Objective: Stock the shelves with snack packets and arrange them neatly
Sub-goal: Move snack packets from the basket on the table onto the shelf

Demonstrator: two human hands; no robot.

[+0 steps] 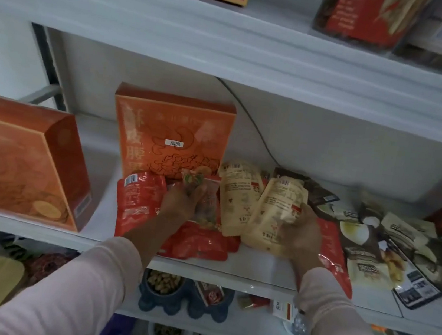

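On the white middle shelf [256, 271] lie snack packets. My left hand [178, 201] grips a small clear packet [197, 189] with green and red contents, held over red packets [135, 200]. My right hand [301, 232] holds the lower right edge of a beige packet [275, 214], which lies tilted over another beige packet [238, 198] and a red one. Dark brown and cream packets [367, 247] spread out to the right.
An orange box [173, 132] stands at the shelf's back, and a second orange box [21, 162] lies at the left. A black cable [251, 123] runs down the back wall. The shelf above carries red boxes and bags. Blue bowls of nuts [163, 287] sit on the shelf below.
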